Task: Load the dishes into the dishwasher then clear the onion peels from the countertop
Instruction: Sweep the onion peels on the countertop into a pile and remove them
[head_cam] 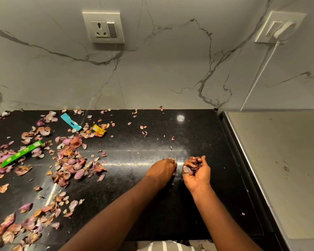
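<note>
Fingers (pixel 198 161) of the right hand (pixel 197 171) cup papery onion peels (pixel 192 169); left hand (pixel 162 169) curls knuckles-up on the glossy black countertop (pixel 152 205).

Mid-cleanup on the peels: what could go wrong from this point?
1. The right hand is cupped palm-up around a heap of onion peels; adding more may spill them back onto the black countertop.
2. The green wrapper, blue wrapper and yellow wrapper lie among the loose peels, so they may get scooped up too.
3. The left hand works knuckles-up on tiny flakes; small bits may be missed.
</note>
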Demonstrator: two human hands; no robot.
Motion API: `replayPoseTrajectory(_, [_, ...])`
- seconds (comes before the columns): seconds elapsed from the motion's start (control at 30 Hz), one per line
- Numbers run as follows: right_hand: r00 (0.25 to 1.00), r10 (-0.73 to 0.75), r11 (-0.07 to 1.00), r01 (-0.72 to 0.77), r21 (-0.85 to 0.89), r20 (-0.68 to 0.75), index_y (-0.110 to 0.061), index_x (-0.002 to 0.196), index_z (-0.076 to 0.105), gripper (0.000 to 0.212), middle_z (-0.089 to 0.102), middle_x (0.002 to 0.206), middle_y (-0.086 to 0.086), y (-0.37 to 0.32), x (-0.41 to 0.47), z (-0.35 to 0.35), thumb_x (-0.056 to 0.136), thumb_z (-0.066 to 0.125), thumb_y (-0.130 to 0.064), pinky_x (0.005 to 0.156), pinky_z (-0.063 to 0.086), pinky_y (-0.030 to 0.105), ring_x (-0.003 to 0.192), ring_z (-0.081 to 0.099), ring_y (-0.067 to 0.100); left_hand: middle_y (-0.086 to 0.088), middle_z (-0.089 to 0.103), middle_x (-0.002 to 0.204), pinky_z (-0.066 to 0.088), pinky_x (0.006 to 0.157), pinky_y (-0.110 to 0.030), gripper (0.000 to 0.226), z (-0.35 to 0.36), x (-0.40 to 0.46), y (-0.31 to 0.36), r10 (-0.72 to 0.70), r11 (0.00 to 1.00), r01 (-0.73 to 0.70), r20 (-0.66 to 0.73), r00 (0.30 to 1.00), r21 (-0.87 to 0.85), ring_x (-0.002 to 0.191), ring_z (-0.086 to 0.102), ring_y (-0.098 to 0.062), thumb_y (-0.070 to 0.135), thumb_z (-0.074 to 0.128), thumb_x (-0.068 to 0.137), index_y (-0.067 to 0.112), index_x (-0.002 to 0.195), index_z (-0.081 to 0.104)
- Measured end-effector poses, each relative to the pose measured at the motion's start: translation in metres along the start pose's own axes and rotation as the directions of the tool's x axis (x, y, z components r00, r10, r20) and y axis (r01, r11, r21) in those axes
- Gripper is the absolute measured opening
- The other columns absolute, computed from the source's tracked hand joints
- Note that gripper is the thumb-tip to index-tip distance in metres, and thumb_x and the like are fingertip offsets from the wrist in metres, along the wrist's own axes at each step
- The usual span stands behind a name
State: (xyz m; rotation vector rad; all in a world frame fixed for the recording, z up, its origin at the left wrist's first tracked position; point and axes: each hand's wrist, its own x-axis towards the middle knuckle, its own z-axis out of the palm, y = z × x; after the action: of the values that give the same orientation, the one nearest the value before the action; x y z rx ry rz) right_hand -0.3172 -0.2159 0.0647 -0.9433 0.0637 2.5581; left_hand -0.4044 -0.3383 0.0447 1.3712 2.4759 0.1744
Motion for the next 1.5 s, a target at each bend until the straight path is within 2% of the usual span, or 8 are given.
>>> replayPoseTrajectory(0.1, [1.0, 0.012, 1.0, -0.012, -0.024, -0.012, -0.016, 0.063, 0.05, 0.05, 0.049, 0.067, 0.0, 0.006, -0.001, 0.001, 0.109, 0.048, -0.037, 0.038, 0.034, 0.017, 0.046, 0.043, 0.007, -0.014, 0.071, 0.105, 0.052, 0.091, -0.04, 0.011, -0.004, -0.008, 0.001, -0.008, 0.999, 0.009, -0.021, 1.0, 0.048, 0.103, 0.064, -0.033, 0.008, 0.065, 0.091, 0.006, 0.098, 0.074])
replayPoseTrajectory(0.53, [0.997, 0.068, 0.995, -0.07, -0.075, -0.024, -0.019, 0.068, 0.05, 0.046, 0.05, 0.065, -0.002, 0.016, -0.001, -0.006, 0.108, 0.046, -0.041, 0.033, 0.031, 0.019, 0.043, 0.042, 0.007, -0.011, 0.065, 0.126, 0.05, 0.101, -0.044, 0.029, 0.017, -0.09, -0.008, 0.024, 0.999, -0.025, 0.045, 0.999, 0.026, 0.122, 0.055, -0.028, 0.013, 0.053, 0.103, 0.008, 0.127, 0.067])
replayPoseTrajectory(0.73, [0.995, 0.097, 0.993, -0.098, -0.063, -0.009, -0.017, 0.07, 0.051, 0.045, 0.05, 0.065, -0.002, 0.028, -0.006, -0.002, 0.108, 0.047, -0.039, 0.035, 0.034, 0.018, 0.044, 0.045, 0.008, -0.014, 0.065, 0.114, 0.054, 0.089, -0.044, 0.019, -0.001, -0.086, 0.005, -0.053, 0.999, 0.053, 0.025, 0.998, -0.005, 0.11, 0.061, -0.033, 0.008, 0.062, 0.097, 0.008, 0.114, 0.071])
replayPoseTrajectory(0.83, [0.995, 0.103, 0.994, -0.103, -0.033, -0.005, -0.015, 0.071, 0.054, 0.043, 0.054, 0.067, 0.0, 0.033, -0.008, 0.0, 0.108, 0.049, -0.037, 0.042, 0.04, 0.017, 0.051, 0.05, 0.009, -0.01, 0.068, 0.107, 0.054, 0.083, -0.039, 0.022, -0.01, -0.085, 0.003, -0.13, 0.966, 0.104, -0.097, 0.987, -0.237, 0.099, 0.067, -0.031, 0.007, 0.065, 0.091, 0.014, 0.109, 0.074])
replayPoseTrajectory(0.97, [0.989, 0.143, 0.989, -0.142, -0.036, 0.025, -0.013, 0.068, 0.061, 0.047, 0.059, 0.074, 0.004, 0.039, -0.01, 0.0, 0.107, 0.05, -0.037, 0.047, 0.048, 0.018, 0.057, 0.054, 0.009, -0.001, 0.075, 0.104, 0.054, 0.086, -0.029, 0.029, -0.023, -0.087, 0.022, -0.16, 0.872, -0.067, -0.41, 0.898, -0.485, 0.096, 0.068, -0.016, 0.019, 0.057, 0.091, 0.021, 0.11, 0.078])
replayPoseTrajectory(1.13, [0.984, 0.17, 0.983, -0.167, -0.072, 0.044, -0.012, 0.081, 0.067, 0.038, 0.069, 0.083, 0.007, 0.052, -0.011, 0.0, 0.106, 0.051, -0.036, 0.062, 0.061, 0.026, 0.071, 0.069, 0.017, -0.002, 0.068, 0.134, 0.05, 0.105, -0.035, 0.044, -0.031, -0.082, 0.05, -0.053, 0.894, -0.118, -0.365, 0.929, -0.432, 0.124, 0.06, -0.017, 0.031, 0.047, 0.093, 0.02, 0.126, 0.073])
replayPoseTrajectory(1.27, [0.983, 0.176, 0.981, -0.171, -0.09, 0.053, -0.012, 0.08, 0.071, 0.044, 0.071, 0.083, 0.006, 0.057, -0.016, 0.004, 0.107, 0.047, -0.036, 0.066, 0.061, 0.027, 0.072, 0.071, 0.017, 0.005, 0.074, 0.119, 0.051, 0.099, -0.034, 0.038, -0.03, -0.088, 0.043, -0.03, 0.955, -0.126, -0.508, 0.861, -0.269, 0.123, 0.055, -0.016, 0.032, 0.048, 0.092, 0.026, 0.118, 0.075])
replayPoseTrajectory(1.5, [0.982, 0.187, 0.969, -0.184, -0.162, 0.001, -0.015, 0.087, 0.064, 0.034, 0.071, 0.074, 0.002, 0.074, -0.017, 0.004, 0.108, 0.048, -0.036, 0.056, 0.062, 0.026, 0.061, 0.072, 0.014, 0.003, 0.072, 0.127, 0.049, 0.107, -0.033, 0.049, -0.029, -0.107, 0.021, -0.206, 0.837, -0.183, -0.607, 0.768, -0.516, 0.124, 0.06, -0.013, 0.01, 0.049, 0.089, 0.017, 0.132, 0.071])
